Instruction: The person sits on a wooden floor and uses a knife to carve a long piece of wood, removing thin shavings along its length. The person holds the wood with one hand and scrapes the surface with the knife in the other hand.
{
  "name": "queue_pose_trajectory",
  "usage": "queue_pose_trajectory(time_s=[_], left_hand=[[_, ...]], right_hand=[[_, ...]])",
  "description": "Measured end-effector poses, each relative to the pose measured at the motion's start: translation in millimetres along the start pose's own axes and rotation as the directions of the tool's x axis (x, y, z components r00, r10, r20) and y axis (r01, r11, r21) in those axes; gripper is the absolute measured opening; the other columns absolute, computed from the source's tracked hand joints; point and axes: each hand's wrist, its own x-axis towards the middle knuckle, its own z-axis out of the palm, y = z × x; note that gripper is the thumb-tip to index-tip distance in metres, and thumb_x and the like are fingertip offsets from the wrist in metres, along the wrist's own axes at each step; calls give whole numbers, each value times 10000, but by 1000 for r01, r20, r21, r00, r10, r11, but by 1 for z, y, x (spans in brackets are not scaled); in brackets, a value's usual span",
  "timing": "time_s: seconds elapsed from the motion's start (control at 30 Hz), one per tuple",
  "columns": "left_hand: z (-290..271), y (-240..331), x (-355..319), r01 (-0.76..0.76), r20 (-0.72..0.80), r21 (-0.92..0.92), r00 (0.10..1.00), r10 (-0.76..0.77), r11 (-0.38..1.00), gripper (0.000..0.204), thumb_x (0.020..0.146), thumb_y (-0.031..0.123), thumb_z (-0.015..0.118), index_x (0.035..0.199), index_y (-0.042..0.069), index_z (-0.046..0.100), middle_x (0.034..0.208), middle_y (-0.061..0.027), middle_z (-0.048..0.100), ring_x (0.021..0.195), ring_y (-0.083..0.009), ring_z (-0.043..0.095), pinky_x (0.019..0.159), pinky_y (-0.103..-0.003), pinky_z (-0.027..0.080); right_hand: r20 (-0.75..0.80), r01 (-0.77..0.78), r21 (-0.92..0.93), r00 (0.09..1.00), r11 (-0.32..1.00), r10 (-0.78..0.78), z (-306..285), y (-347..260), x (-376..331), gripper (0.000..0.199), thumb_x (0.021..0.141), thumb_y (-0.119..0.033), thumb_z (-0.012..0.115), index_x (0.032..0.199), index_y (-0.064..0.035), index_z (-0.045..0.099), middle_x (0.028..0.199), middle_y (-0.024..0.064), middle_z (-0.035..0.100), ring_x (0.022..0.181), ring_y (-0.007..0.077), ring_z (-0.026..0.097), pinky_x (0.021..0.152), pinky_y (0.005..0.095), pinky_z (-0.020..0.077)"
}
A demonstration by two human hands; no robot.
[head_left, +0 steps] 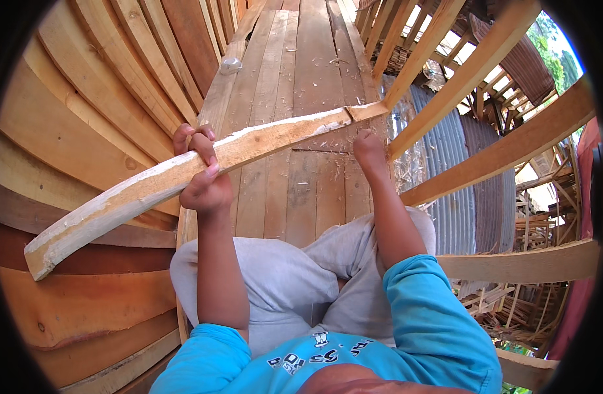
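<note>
A long curved piece of timber slants across in front of me, its near left end low and its far right end higher. Its surface is rough tan wood with whitish patches along the edges, and a dark notch crosses it near the right end. My left hand is wrapped around the timber left of its middle, thumb and fingers on opposite sides. My right hand is closed in a fist just below the timber's right end, with a small gap between them. Whatever the right hand may hold is hidden.
Wood shavings are scattered over the plank floor. A small clear container stands at the far left of it. Upright boards wall the left side. Open wooden ribs line the right, with corrugated metal sheets beyond.
</note>
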Motion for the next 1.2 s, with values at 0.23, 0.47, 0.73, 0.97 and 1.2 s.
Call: queue_pose_trajectory(time_s=[0.23,0.47,0.73,0.97,1.2], left_hand=[[-4,14,-7,22,-130,96,991,-10,995,822,581,167,586,1373,-13,458,705,-7,436,917,-208,495,1050,-382,338],[0,12,-3,24,-104,-9,994,-24,1000,555,555,130,591,1103,92,513,1084,-79,563,858,-190,528,1055,-371,340],[8,10,-2,74,0,-115,997,-75,991,362,594,129,603,912,168,434,771,1,395,798,-167,454,1186,-432,250],[-1,13,-6,18,-101,-73,995,-26,997,381,558,91,613,879,161,419,919,-34,428,975,-209,459,1141,-406,276],[-6,9,-1,44,70,-121,997,-36,992,328,634,92,617,885,176,423,714,29,400,764,-136,441,1158,-408,267]], right_hand=[[122,303,-2,946,953,-300,3,-104,-103,592,995,-316,333,707,72,675,737,335,628,751,524,638,785,595,499],[-13,285,19,959,958,-285,14,-65,-64,561,979,-298,367,674,75,653,691,316,611,698,510,628,731,575,502],[18,345,-105,939,933,-345,-4,-85,-46,558,968,-313,360,706,64,676,754,299,653,742,503,642,761,577,502],[101,117,32,988,993,-120,-9,-65,-87,592,963,-357,340,824,99,691,904,363,643,936,526,634,898,583,470],[42,86,-51,996,995,-84,-5,-66,-54,585,971,-334,329,835,97,701,875,345,664,918,513,649,882,556,491]])
